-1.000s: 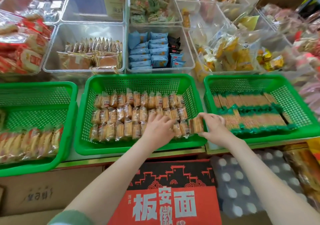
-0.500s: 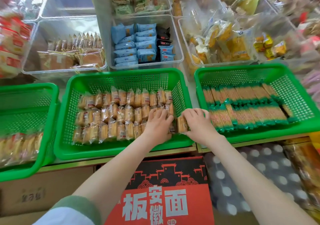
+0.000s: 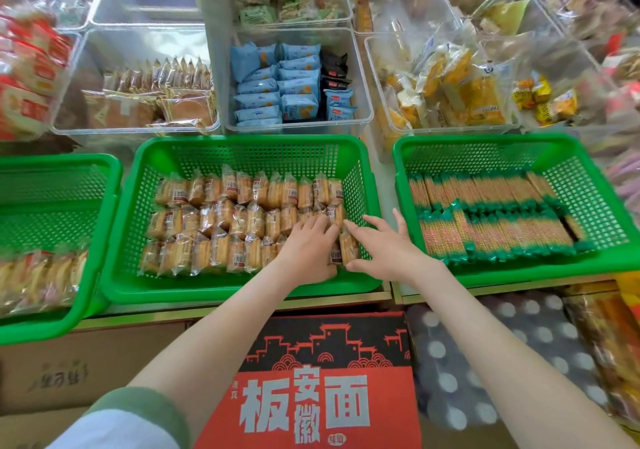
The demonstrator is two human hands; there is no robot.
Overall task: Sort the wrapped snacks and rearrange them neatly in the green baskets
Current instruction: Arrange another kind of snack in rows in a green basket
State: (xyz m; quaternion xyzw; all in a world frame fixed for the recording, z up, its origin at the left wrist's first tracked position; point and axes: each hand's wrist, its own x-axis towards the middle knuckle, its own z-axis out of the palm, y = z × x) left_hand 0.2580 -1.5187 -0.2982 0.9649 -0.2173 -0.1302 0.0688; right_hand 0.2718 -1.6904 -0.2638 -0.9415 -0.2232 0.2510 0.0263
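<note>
The middle green basket (image 3: 249, 143) holds three rows of clear-wrapped golden biscuit packs (image 3: 225, 220) standing on edge. My left hand (image 3: 306, 251) lies flat on the packs at the right end of the front rows. Beside it, my right hand (image 3: 384, 247) presses straight, spread fingers and thumb against the last packs (image 3: 348, 247), by the basket's right wall. The right green basket (image 3: 485, 140) holds neat rows of green-edged cracker packs (image 3: 491, 220). The left green basket (image 3: 69, 161) has a row of wrapped snacks (image 3: 38, 275) at its front.
Clear bins stand behind the baskets with brown cakes (image 3: 152, 102), blue packs (image 3: 277, 85) and yellow packs (image 3: 460, 92). Below the shelf edge are a red carton (image 3: 322, 379), a cardboard box (image 3: 69, 369) and a grey dotted bag (image 3: 502, 344).
My right hand brought a bunch of biscuit packs from the basket's right rim into the front row. Both hands now close together on the row's end. The view has shifted.
</note>
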